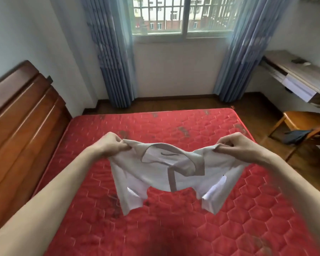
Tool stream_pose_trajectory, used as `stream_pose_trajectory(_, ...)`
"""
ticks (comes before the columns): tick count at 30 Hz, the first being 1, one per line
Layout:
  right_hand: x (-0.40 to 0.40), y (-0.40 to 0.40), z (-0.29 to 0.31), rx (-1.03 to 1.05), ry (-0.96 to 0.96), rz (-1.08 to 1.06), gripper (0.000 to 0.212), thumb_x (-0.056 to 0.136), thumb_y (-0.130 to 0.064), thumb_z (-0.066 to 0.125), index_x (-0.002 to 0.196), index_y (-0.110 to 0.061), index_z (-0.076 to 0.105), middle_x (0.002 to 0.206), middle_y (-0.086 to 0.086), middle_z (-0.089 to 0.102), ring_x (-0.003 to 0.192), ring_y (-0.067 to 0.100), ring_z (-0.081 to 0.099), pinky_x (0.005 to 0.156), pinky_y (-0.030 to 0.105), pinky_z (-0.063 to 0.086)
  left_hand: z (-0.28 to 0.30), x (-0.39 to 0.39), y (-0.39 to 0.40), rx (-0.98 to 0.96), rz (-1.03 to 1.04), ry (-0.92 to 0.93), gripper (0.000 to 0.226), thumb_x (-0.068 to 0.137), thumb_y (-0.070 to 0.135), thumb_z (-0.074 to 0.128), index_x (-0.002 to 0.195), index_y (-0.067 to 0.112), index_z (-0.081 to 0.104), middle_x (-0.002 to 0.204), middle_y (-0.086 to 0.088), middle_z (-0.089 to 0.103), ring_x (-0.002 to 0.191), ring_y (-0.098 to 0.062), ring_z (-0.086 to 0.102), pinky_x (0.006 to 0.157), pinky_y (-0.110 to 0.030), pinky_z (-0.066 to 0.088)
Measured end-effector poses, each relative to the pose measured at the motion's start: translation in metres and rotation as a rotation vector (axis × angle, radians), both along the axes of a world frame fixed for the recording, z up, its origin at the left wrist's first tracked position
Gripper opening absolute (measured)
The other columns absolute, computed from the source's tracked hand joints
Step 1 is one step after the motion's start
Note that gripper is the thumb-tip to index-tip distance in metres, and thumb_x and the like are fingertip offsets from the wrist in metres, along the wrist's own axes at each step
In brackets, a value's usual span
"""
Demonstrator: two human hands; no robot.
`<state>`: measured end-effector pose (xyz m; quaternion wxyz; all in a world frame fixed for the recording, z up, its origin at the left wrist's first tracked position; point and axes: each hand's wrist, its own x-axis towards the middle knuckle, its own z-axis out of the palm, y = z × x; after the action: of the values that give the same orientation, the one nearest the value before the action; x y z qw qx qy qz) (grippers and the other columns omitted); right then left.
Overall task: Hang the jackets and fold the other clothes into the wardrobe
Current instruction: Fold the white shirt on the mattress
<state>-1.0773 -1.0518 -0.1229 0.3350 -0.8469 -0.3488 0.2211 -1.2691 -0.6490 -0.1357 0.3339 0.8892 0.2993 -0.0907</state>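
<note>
You are at the folding step: your left hand (112, 145) and right hand (234, 145) each pinch a shoulder of the white polo shirt (155, 174), fingers curled tight on the cloth, holding it spread in the air above the red mattress (229, 209). Next, probably lower it flat onto the mattress, collar away from you, before folding the sleeves in.

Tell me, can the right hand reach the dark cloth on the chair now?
Probably not: the right hand grips the white shirt together with the left hand, and the dark cloth lies well aside.
</note>
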Motion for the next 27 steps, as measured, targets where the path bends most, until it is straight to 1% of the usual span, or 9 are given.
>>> stream_pose_trajectory(2,0.006,-0.007,0.015,-0.080,0.151,0.075,0.024,0.096,-0.044,0.073,0.095,-0.022,0.082,0.089,0.004,0.077,0.081,0.019,0.068,0.075,0.040,0.054,0.014,0.000,0.007,0.009,-0.131,0.321,0.042,0.081,0.056,0.079,0.080,0.014,0.080,0.083,-0.002,0.079,0.081,-0.023,0.075,0.076,-0.041,0.061)
stream_pose_trajectory(5,0.024,-0.014,0.024,-0.153,0.416,0.099,0.053,0.089,-0.062,0.073,0.107,-0.013,0.080,0.104,0.016,0.077,0.089,0.029,0.070,0.082,0.047,0.056,0.022,-0.001,0.021,-0.005,-0.245,0.505,0.050,0.067,0.076,0.078,0.084,0.029,0.085,0.087,0.010,0.080,0.087,-0.013,0.078,0.088,-0.039,0.063)
stream_pose_trajectory(8,0.039,-0.007,0.008,-0.245,0.425,0.058,0.063,0.087,-0.067,0.072,0.106,-0.008,0.078,0.100,0.022,0.073,0.084,0.031,0.067,0.079,0.043,0.057,0.011,0.002,0.029,-0.035,-0.267,0.511,0.053,0.066,0.084,0.074,0.084,0.035,0.084,0.089,0.015,0.080,0.087,-0.008,0.077,0.084,-0.032,0.061)
stream_pose_trajectory(11,0.045,0.014,-0.036,-0.273,0.286,0.023,0.062,0.097,-0.058,0.066,0.088,0.003,0.064,0.072,0.008,0.051,0.067,0.022,0.045,0.062,0.036,0.040,-0.020,0.009,0.032,-0.146,-0.236,0.409,0.036,0.086,0.064,0.073,0.090,0.030,0.084,0.093,0.006,0.081,0.088,-0.013,0.077,0.088,-0.036,0.062)
stream_pose_trajectory(13,0.048,0.028,-0.077,-0.244,0.215,-0.016,0.054,0.101,-0.047,0.063,0.077,0.001,0.056,0.069,-0.001,0.041,0.064,0.017,0.036,0.059,0.033,0.030,-0.051,0.015,0.032,-0.196,-0.193,0.299,0.031,0.096,0.049,0.069,0.084,0.024,0.083,0.078,0.002,0.077,0.067,-0.012,0.068,0.067,-0.031,0.058)
stream_pose_trajectory(15,0.052,0.041,-0.128,-0.189,0.167,-0.073,0.047,0.103,-0.036,0.062,0.070,-0.004,0.053,0.064,-0.006,0.037,0.061,0.013,0.033,0.053,0.026,0.026,-0.094,0.023,0.033,-0.200,-0.128,0.199,0.039,0.101,0.041,0.063,0.073,0.017,0.075,0.059,0.007,0.057,0.050,-0.008,0.046,0.048,-0.025,0.038)
stream_pose_trajectory(21,0.064,0.069,-0.309,-0.064,0.089,-0.278,0.035,0.102,-0.019,0.065,0.068,-0.022,0.064,0.055,-0.015,0.048,0.054,0.005,0.041,0.054,0.021,0.031,-0.282,0.046,0.033,-0.046,0.017,0.092,0.048,0.104,0.040,0.055,0.062,0.019,0.043,0.058,0.008,0.044,0.060,-0.019,0.042,0.059,-0.036,0.030)
stream_pose_trajectory(24,0.081,0.080,-0.396,-0.107,0.012,-0.325,0.033,0.102,-0.024,0.065,0.070,-0.020,0.062,0.056,-0.004,0.053,0.053,0.010,0.043,0.057,0.031,0.039,-0.377,0.059,0.046,0.001,0.029,0.038,0.049,0.103,0.044,0.055,0.064,0.015,0.045,0.056,0.008,0.046,0.059,-0.017,0.044,0.058,-0.037,0.032)
stream_pose_trajectory(27,0.106,0.089,-0.469,-0.192,-0.133,-0.267,0.031,0.103,-0.032,0.061,0.076,-0.017,0.058,0.053,0.000,0.052,0.052,0.025,0.050,0.056,0.047,0.046,-0.455,0.080,0.068,0.054,-0.021,-0.001,0.049,0.104,0.044,0.054,0.063,0.019,0.043,0.058,0.011,0.051,0.057,-0.016,0.045,0.055,-0.036,0.033)
